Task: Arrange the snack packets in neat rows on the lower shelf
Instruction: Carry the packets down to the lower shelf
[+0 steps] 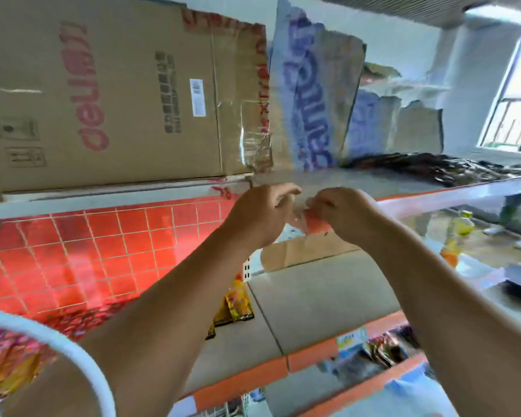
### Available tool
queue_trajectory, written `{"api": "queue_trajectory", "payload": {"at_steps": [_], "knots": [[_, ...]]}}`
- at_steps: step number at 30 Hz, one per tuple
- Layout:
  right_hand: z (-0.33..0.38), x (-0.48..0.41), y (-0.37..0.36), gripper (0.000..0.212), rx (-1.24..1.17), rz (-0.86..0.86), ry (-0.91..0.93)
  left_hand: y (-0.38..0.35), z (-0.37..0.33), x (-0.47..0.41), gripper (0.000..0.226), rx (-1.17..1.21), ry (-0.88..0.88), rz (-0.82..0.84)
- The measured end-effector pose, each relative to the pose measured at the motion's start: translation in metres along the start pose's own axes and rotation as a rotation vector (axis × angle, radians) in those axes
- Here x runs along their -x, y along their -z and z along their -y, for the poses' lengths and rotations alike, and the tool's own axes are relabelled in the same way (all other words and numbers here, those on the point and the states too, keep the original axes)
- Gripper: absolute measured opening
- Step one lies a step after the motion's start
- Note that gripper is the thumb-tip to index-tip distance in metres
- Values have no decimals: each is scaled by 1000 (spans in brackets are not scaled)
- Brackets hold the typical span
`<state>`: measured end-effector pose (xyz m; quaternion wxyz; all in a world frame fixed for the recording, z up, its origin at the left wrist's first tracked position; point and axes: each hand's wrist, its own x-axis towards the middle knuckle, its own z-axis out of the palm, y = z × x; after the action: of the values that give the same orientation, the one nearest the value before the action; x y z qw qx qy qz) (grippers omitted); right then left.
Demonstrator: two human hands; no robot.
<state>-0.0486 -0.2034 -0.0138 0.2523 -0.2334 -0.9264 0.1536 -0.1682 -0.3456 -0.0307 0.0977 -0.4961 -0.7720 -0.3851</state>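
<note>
Both hands are raised in front of the edge of the upper shelf (433,195), close together. The left hand (262,212) and the right hand (340,212) each have their fingers curled, and between them they pinch one small snack packet (312,225) (orange with a clear part, too blurred to read). The packet is up in the air between the two hands, well above the lower shelf (313,311).

On that lower shelf, a few yellow packets (238,302) stand close together near its back left, beside the left forearm. More packets (385,350) show under its orange front edge.

On the upper shelf stands a big cardboard box (103,94) with red lettering. Just beside it, to the right, is a torn box (310,94) with blue lettering. Further right lies a heap of dark packets (433,170).

Red tiles (73,251) cover the wall behind the shelves. A white ring (57,341) curves across the lower left corner. A yellow bottle (460,230) stands at the far right.
</note>
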Motion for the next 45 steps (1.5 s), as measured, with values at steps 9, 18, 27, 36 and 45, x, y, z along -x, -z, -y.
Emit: {"api": "queue_trajectory", "payload": {"at_steps": [9,18,27,36,45], "knots": [[-59,-52,26,19,122,151,4,-15,-16,-80,20,-208,22,363],[-142,-130,43,17,305,224,-87,-75,-11,-149,49,-373,-155,495],[-184,-212,66,29,642,417,39,-80,-9,-143,40,-304,-228,413],[-215,-284,47,47,905,620,233,-78,-49,-182,40,-542,-34,616],[-236,-298,68,30,899,523,432,-127,-100,-281,31,-709,257,616]]}}
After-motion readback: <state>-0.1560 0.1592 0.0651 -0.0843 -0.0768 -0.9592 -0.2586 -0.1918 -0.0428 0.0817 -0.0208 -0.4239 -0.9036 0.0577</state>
